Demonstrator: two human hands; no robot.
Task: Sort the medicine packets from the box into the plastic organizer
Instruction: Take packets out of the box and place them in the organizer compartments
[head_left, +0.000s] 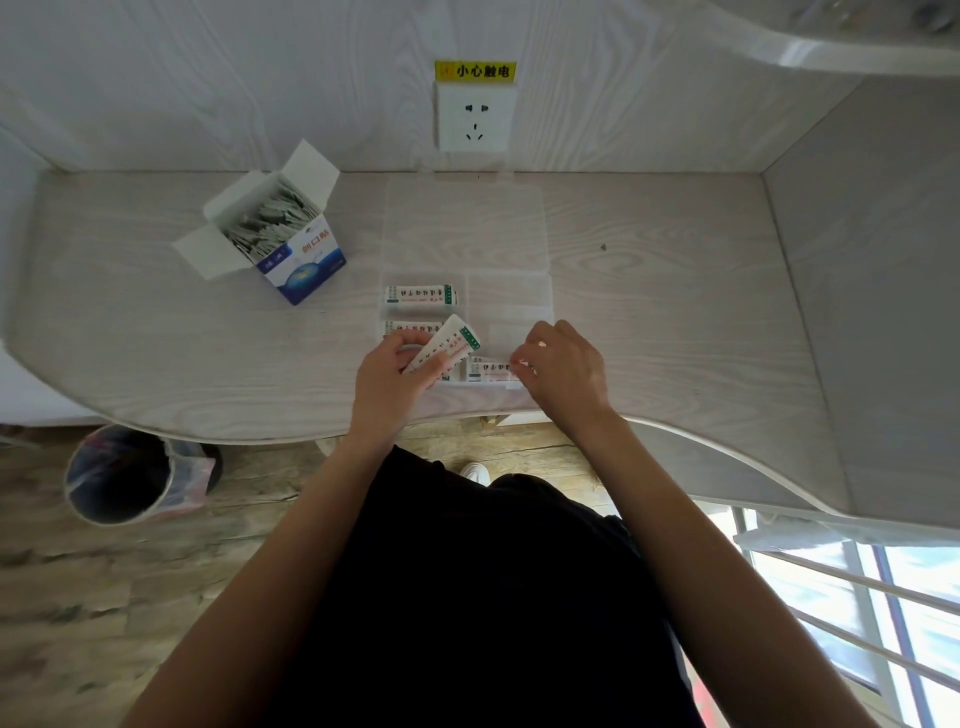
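- The left hand (387, 382) has a closed grip on a stack of packets (445, 344), thumb over the top and fingers beneath; the stack tilts up and to the right above the organizer (511, 301).
- The right hand (563, 366) curls at the organizer's near right cell, its fingertips (519, 364) pinched on or just touching a packet (488, 368) lying there; the view is too blurred to say whether it is truly gripped.
- Two more packets lie in the left cells: one (420, 295) in the far cell, another (410, 327) just behind the held stack. The far right cell looks bare.
- The organizer is clear plastic, its lid (465, 223) folded back flat toward the wall, and its near edge sits close to the desk's curved front edge.
- The box (291, 249) stands well to the left and farther back, flaps open, packed with packets on edge.
- The desk (675, 312) is pale wood grain, with open room right of the organizer up to a side panel.
- A wall socket (475, 119) with a yellow label sits behind the lid; a bin (124, 473) stands on the wood floor at the left.
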